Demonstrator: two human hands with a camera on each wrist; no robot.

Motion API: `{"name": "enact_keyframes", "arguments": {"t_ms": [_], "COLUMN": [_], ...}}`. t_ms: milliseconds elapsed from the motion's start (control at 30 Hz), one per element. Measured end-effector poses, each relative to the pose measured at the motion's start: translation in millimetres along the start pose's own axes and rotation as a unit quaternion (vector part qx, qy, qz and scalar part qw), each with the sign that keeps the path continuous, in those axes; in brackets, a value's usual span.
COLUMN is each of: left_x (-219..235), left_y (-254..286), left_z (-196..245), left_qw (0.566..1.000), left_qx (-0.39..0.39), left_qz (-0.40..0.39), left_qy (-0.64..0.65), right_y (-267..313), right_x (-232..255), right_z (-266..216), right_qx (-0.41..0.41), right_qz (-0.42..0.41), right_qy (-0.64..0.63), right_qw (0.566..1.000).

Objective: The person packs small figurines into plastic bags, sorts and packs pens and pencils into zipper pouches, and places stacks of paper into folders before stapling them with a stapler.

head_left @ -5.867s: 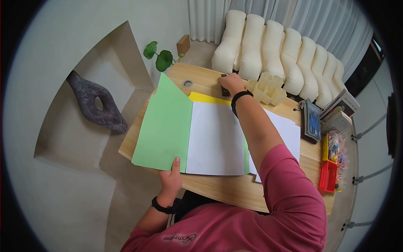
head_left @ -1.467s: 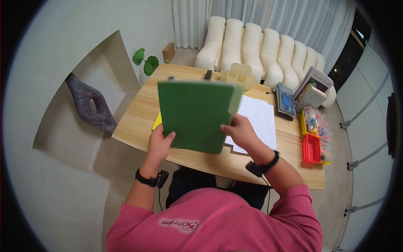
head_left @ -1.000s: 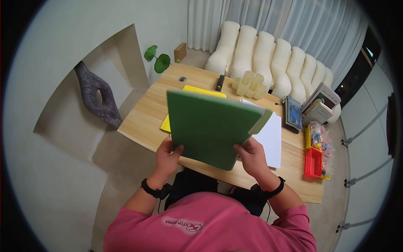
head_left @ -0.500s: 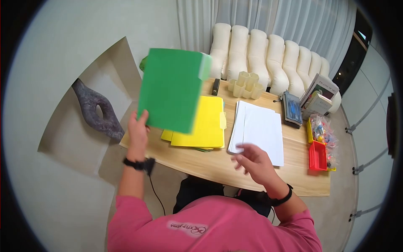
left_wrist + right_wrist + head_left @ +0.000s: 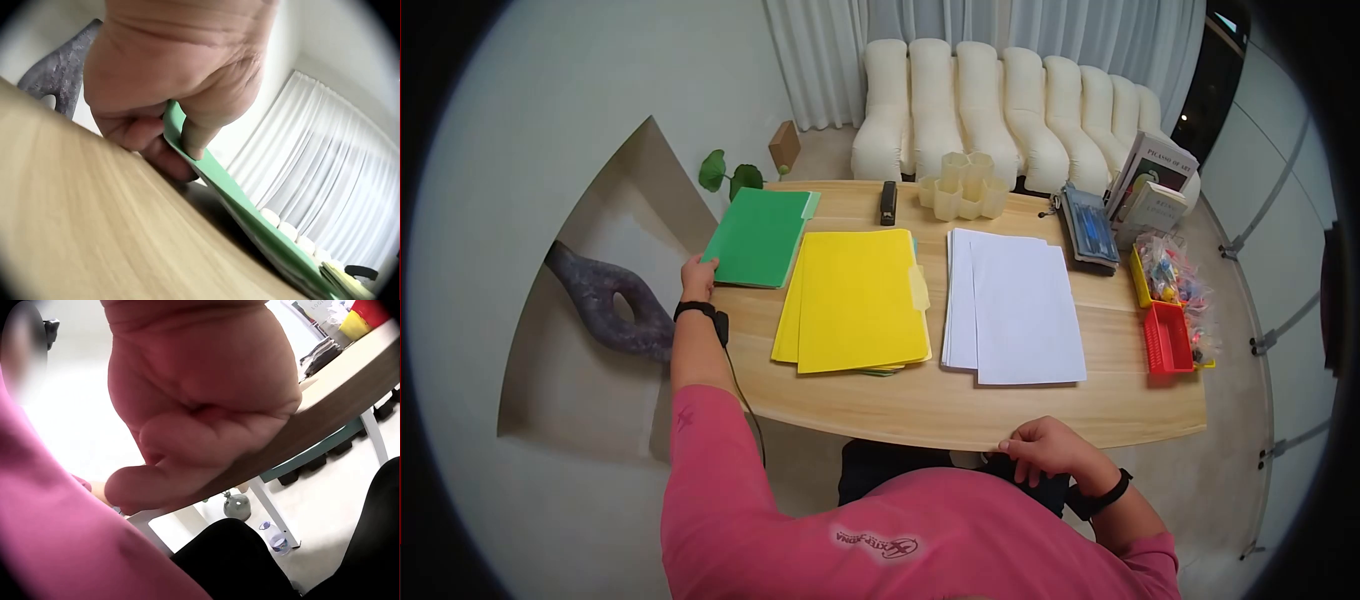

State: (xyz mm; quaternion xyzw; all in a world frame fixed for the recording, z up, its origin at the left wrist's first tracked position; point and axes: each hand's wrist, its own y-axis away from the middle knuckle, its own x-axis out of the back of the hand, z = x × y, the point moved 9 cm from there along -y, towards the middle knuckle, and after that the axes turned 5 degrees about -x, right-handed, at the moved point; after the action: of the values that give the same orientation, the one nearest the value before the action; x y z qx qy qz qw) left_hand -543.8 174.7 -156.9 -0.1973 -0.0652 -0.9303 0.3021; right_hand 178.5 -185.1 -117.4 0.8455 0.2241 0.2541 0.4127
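At the back left of the table lies a green folder (image 5: pixel 759 240), its tab at the upper right. My left hand (image 5: pixel 698 276) pinches its near left corner. In the left wrist view the thumb is on top of the green folder (image 5: pixel 226 189) and the fingers are beneath, with that edge slightly raised off the wood. My right hand (image 5: pixel 1050 447) hangs loosely curled at the table's front edge and holds nothing. Overlapping yellow folders (image 5: pixel 855 300) lie mid-table, and a stack of white paper (image 5: pixel 1028 310) lies to their right.
A black stapler (image 5: pixel 888 203) and a cream honeycomb-shaped holder (image 5: pixel 965 188) stand along the back edge. Toward the right are a pencil case (image 5: pixel 1090 228), books (image 5: pixel 1152 175) and a red basket (image 5: pixel 1168 338). A stone sculpture (image 5: pixel 605 300) sits in the wall niche at left.
Both hands held up the green folder; then the right hand let go and drew back to the front edge. My left hand carried the folder left and lowered it onto the table.
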Motion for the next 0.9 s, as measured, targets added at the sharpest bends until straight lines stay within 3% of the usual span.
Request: {"name": "enact_keyframes", "arguments": {"t_ms": [100, 167, 333, 500, 567, 600, 633, 667, 700, 733, 767, 833, 900], "left_x": [-11.4, -6.3, -19.4, -27.4, -29.4, -30.8, -32.0, -38.8, -42.2, -49.1, -52.6, -51.2, -54.2], "left_y": [-7.5, 21.9, 24.6, -2.2, -30.6, -36.4, -79.7, -74.5, -78.6, -79.9, -121.7, -96.2, -77.4], "left_z": [3.0, 36.4, 45.9, 20.6, 0.7, -3.1, -41.3, -43.1, -23.8, -31.2, -52.0, -43.0, -31.6], "left_qw": [0.998, 0.982, 0.973, 0.976, 0.963, 0.966, 0.97, 0.987, 0.954, 0.98, 0.969, 0.985, 0.984], "left_qx": [-0.044, -0.036, -0.048, -0.052, -0.112, -0.102, -0.1, -0.035, -0.145, -0.124, -0.149, -0.052, -0.034], "left_qz": [0.025, 0.068, 0.058, 0.022, 0.032, 0.008, 0.02, -0.041, -0.075, -0.095, -0.109, -0.087, -0.081], "left_qy": [-0.033, -0.172, -0.219, -0.211, -0.242, -0.236, -0.22, -0.155, -0.25, -0.124, -0.164, -0.142, -0.153], "right_y": [-4.5, -6.5, -9.3, -10.4, -11.1, -15.4, -15.8, 0.1, 4.9, 13.2, 15.3, 34.4, 41.3], "right_x": [2.9, 3.7, 4.0, 4.0, 5.8, 7.2, 9.3, 21.5, 32.3, 43.0, 54.1, 81.4, 105.7], "right_z": [-0.1, 0.3, -1.3, 0.0, 0.5, 2.0, 6.7, -9.2, -14.3, -23.3, -28.7, -50.4, -65.5], "right_qx": [-0.017, -0.026, -0.04, -0.04, -0.015, -0.001, 0.003, -0.004, 0.033, 0.061, 0.103, 0.146, 0.2], "right_qz": [-0.018, -0.023, -0.035, -0.054, -0.071, -0.085, -0.099, -0.089, -0.071, -0.055, -0.06, -0.026, 0.004], "right_qy": [-0.006, -0.008, -0.014, -0.019, -0.033, -0.033, -0.045, -0.034, -0.061, -0.1, -0.148, -0.187, -0.213], "right_qw": [1.0, 0.999, 0.998, 0.998, 0.997, 0.996, 0.994, 0.995, 0.995, 0.992, 0.982, 0.971, 0.956]}}
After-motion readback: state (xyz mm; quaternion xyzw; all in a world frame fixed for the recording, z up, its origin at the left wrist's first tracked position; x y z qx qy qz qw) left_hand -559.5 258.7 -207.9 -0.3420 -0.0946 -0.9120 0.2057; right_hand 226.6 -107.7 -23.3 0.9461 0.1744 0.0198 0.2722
